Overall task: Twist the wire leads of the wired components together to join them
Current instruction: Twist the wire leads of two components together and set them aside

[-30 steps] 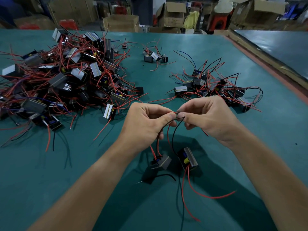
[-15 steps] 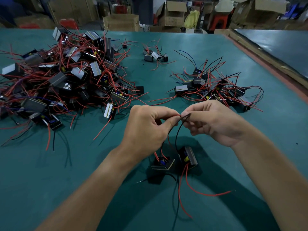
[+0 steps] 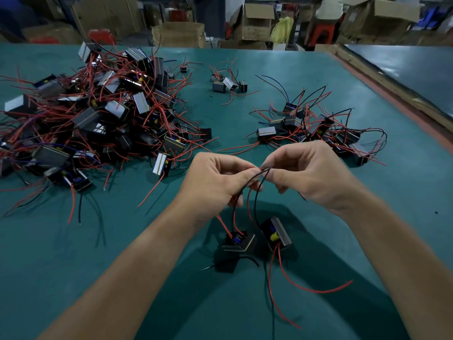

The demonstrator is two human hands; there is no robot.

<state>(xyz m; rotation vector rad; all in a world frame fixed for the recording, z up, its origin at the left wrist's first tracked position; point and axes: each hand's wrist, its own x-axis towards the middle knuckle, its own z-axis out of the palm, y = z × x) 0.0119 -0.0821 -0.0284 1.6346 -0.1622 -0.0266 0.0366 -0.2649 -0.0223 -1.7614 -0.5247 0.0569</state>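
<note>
Pinching the wire ends together with both hands above the green bench.

Curling the left hand fingers round red and black leads and closing thumb and forefinger on the tips; gripping the same tips from the other side with the right hand fingers. Trailing the leads down to two small black parts just below the wire ends, the left part and the right part close beside each other. Working with a big pile of wired parts lying left of the wire ends, a smaller pile just beyond them to the right, and a few parts far beyond.
</note>
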